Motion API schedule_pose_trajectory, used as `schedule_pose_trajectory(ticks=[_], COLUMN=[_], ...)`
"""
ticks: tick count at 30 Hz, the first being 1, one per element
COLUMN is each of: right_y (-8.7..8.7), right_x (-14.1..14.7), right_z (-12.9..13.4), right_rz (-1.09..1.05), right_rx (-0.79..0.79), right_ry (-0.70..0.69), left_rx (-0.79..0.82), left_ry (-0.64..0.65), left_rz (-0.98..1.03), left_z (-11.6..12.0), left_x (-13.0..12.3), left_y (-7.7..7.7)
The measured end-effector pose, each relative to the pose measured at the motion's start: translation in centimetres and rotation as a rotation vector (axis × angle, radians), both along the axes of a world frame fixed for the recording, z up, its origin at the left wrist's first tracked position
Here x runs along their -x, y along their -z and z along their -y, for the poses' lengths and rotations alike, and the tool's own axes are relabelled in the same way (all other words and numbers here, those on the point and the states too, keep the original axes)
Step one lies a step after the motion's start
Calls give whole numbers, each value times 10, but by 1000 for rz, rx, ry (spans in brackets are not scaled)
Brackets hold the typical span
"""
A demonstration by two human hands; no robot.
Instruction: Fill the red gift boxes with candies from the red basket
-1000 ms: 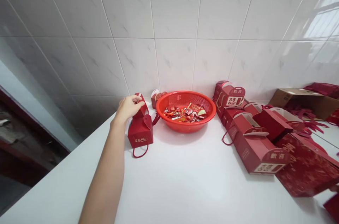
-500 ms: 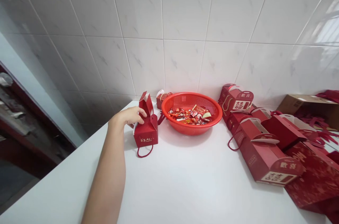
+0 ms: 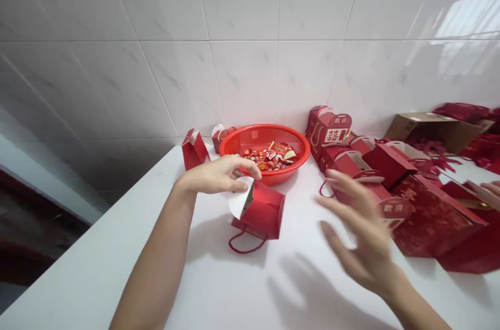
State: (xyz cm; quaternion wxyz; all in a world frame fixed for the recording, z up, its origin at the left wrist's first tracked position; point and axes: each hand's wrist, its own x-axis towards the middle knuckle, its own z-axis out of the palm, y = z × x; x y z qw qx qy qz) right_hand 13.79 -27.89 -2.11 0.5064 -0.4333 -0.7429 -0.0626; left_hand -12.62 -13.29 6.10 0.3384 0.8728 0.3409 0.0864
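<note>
My left hand (image 3: 222,175) pinches the white-lined round flap of a small red gift box (image 3: 263,210). The box is tilted above the white table, its top open and a dark red cord handle (image 3: 246,251) hanging from its lower side. To the right, my right hand (image 3: 357,233) is in the air with fingers spread, blurred by motion and touching nothing. Just behind the box stands a red plastic basket (image 3: 273,179) holding wrapped sweets (image 3: 269,155).
Another red box (image 3: 195,150) stands left of the basket, with a smaller one (image 3: 221,136) by the wall. Red gift boxes (image 3: 365,163) and a cardboard box (image 3: 429,124) crowd the right. Another person's hand (image 3: 488,194) shows at the right edge. A tiled wall (image 3: 250,75) closes the back.
My left hand has brought the small box off the table's left side, rightward and nearer, tilting it. My right hand and the other person's hand have come into view. The camera has turned right.
</note>
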Motion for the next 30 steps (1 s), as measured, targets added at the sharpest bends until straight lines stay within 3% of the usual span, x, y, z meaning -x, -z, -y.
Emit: schedule_pose_trajectory(ticks=[4, 8, 13, 21, 24, 27, 30], right_y=[6, 22, 38, 41, 42, 39, 32], right_x=[24, 18, 1, 3, 6, 8, 6], right_z=[-26, -46, -54, -56, -54, -50, -48], right_rz=[241, 101, 15, 40, 18, -93, -312], right_rx=[99, 132, 145, 248, 314, 379, 541], right_ry=[-129, -8, 72, 51, 9, -46, -183], left_rx=[-161, -235, -157, -162, -153, -183, -203], left_ry=[60, 45, 27, 125, 79, 23, 15], left_rz=[46, 45, -121, -200, -226, -306, -333], left_z=[12, 7, -3, 9, 14, 20, 22], left_x=[-33, -44, -40, -39, -41, -46, -49], left_y=[9, 23, 35, 29, 28, 27, 26])
